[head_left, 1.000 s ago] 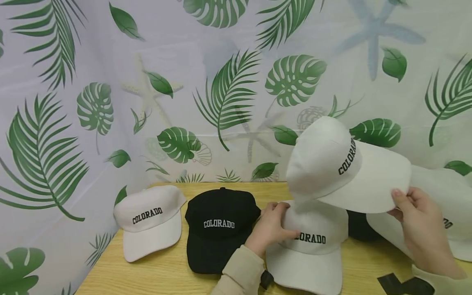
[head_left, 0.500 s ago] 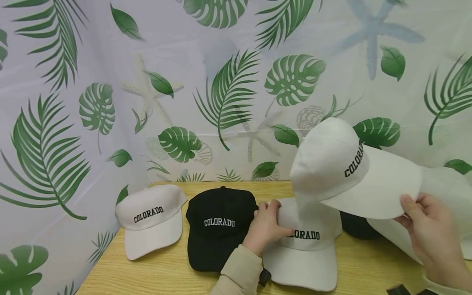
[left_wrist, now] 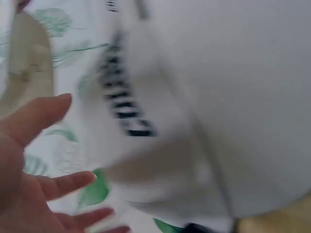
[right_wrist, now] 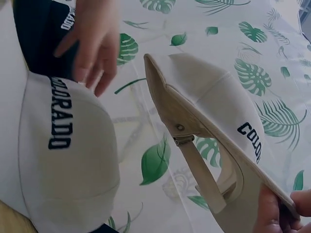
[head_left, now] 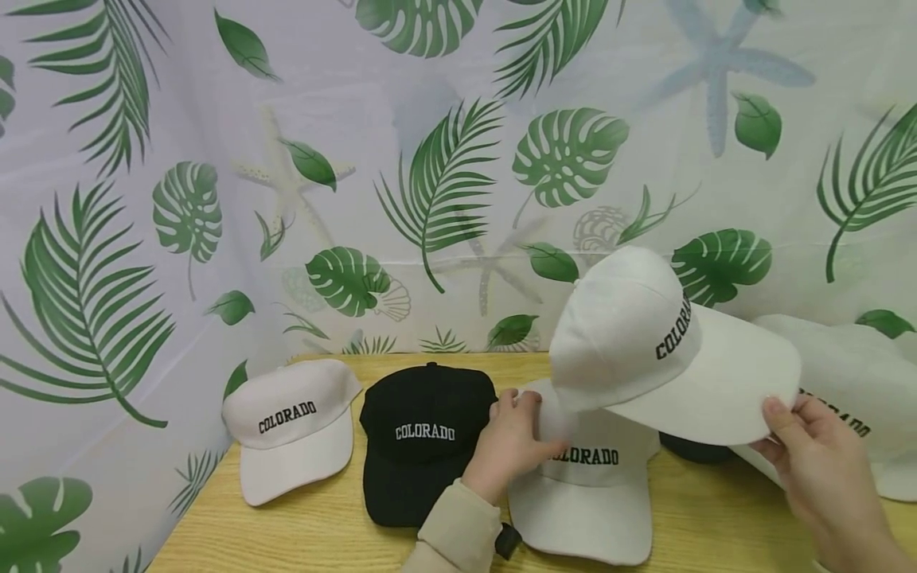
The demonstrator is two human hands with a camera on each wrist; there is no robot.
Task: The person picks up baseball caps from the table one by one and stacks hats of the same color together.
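White cap, raised above the table at right: my right hand pinches its brim; my left hand, fingers spread, grasps nothing. Probably mid-placement; next calls for steady lowering.

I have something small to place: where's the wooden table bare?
In front of the leftmost white fabric cap, left of the black fabric cap; also between the middle white fabric cap and the right forearm. Crowded: the right side, holding another white cap and something dark.

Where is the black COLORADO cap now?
In the head view, the black COLORADO cap sits on the wooden table left of centre, between two white COLORADO caps, beside the left hand.
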